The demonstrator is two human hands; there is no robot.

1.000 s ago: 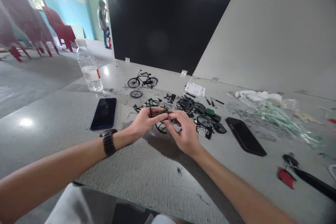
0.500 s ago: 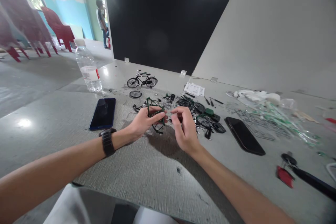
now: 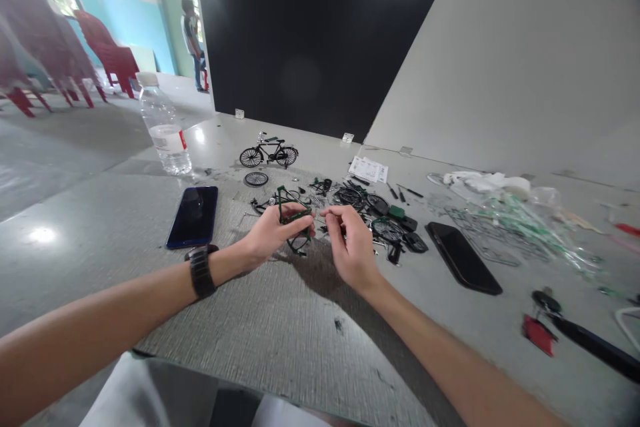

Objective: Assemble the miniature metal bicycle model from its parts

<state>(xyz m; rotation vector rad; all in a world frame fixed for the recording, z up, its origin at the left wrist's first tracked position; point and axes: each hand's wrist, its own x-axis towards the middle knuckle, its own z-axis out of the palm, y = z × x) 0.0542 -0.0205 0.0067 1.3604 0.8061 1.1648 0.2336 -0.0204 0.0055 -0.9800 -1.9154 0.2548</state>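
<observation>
My left hand is closed on a small dark green model bicycle frame, held just above the table. A dark wheel-like part shows below its fingers. Close on the right, my right hand has thumb and forefinger pinched together near the frame; whatever is in the pinch is too small to make out. Behind the hands lie loose model parts: black wheels, a green piece and thin dark pieces. A finished-looking black model bicycle stands farther back, with a single wheel lying in front of it.
A blue-edged phone and a water bottle are on the left. To the right are a black phone, clear plastic with green sprues and keys with a red tag. Printed papers lie behind. A person stands in the background.
My right hand's fingertips have closed into a tighter pinch and sit slightly nearer the frame. My left hand still holds the frame. The whole view has shifted slightly.
</observation>
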